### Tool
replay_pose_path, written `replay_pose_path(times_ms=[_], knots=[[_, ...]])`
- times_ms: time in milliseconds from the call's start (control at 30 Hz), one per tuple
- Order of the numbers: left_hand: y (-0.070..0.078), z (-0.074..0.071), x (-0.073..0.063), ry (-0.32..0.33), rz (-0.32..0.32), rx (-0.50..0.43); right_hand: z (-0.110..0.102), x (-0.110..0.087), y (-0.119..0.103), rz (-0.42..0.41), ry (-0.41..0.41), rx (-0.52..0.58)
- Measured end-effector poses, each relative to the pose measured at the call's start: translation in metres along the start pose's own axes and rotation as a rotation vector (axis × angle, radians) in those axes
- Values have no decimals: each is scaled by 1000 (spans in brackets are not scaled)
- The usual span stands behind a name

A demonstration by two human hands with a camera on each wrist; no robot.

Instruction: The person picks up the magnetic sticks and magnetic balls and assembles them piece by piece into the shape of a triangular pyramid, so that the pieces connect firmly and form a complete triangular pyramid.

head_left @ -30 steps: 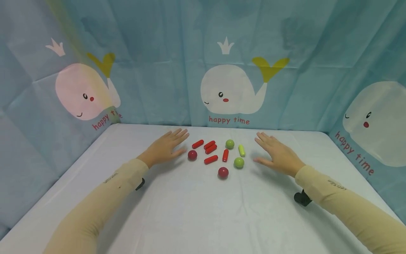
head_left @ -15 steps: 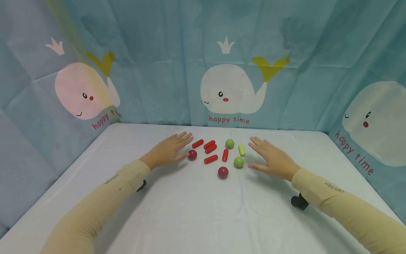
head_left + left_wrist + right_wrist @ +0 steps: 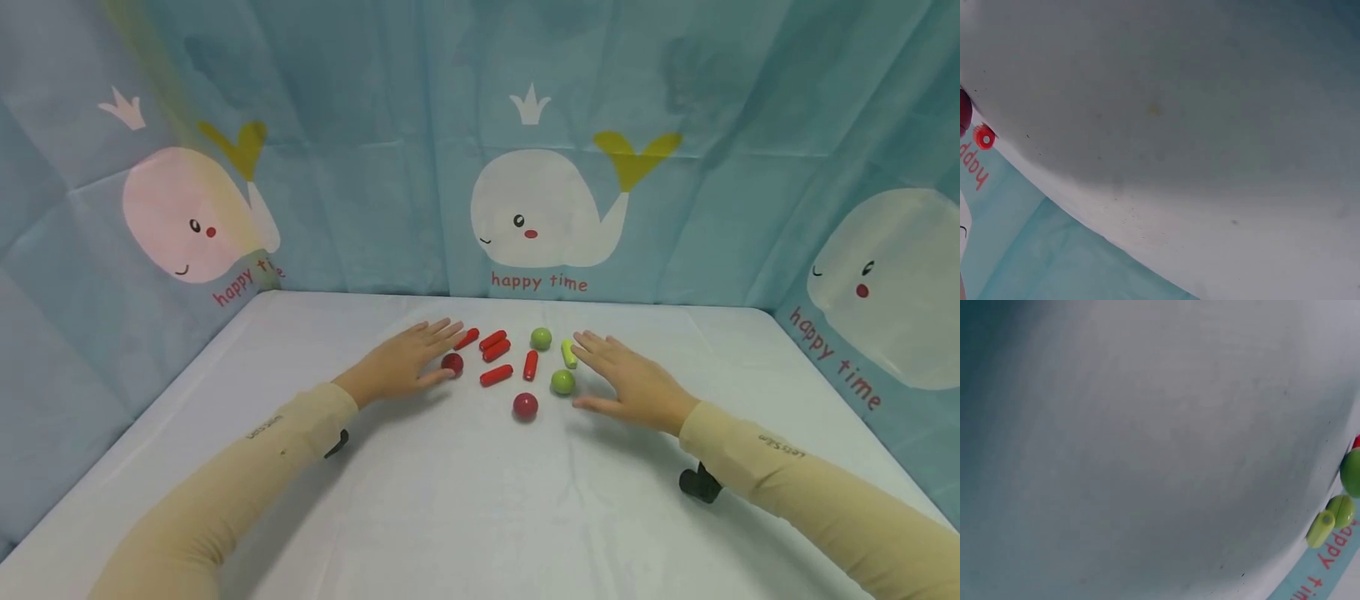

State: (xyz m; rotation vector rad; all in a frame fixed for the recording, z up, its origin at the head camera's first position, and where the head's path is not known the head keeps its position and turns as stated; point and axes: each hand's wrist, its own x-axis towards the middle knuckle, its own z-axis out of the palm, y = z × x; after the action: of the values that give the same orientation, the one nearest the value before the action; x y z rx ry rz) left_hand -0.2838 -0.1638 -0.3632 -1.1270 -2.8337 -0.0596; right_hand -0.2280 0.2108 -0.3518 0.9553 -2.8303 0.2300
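In the head view my left hand (image 3: 405,358) is stretched out, palm down, over the left of a loose group. A dark red ball (image 3: 452,364) lies by its thumb and one red sausage-shaped piece (image 3: 468,337) by its fingertips; whether it touches them I cannot tell. Across from it, my right hand (image 3: 641,383) has its fingers extended beside a yellow-green stick (image 3: 569,354) and a green ball (image 3: 563,382). Between the hands lie several more red sausage-shaped pieces (image 3: 497,375), a second green ball (image 3: 541,338) and a second red ball (image 3: 526,407). Neither hand holds anything.
A white cloth (image 3: 450,508) covers the table. Behind and along both sides hangs a blue curtain (image 3: 360,217) printed with whales. The left wrist view catches a red ball (image 3: 965,111) at its edge; the right wrist view, a green ball (image 3: 1351,472).
The left hand has moved right, up to the nearest red ball and red piece. My right hand has moved left, closer to the green things. The pieces have stayed in place.
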Motion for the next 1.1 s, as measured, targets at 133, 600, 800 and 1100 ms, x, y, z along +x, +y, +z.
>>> replay_pose_path(times_ms=[133, 600, 800, 1100], knots=[[3, 0, 2, -1, 24, -11, 1, 1, -2, -8, -6, -5], [18, -1, 5, -36, 47, -79, 6, 2, -19, -59, 13, 49], [27, -2, 8, -48, 36, -159, 8, 3, -24, -42, 8, 59], [42, -5, 15, -14, -32, -260, 4, 8, -37, 58, -24, 190]])
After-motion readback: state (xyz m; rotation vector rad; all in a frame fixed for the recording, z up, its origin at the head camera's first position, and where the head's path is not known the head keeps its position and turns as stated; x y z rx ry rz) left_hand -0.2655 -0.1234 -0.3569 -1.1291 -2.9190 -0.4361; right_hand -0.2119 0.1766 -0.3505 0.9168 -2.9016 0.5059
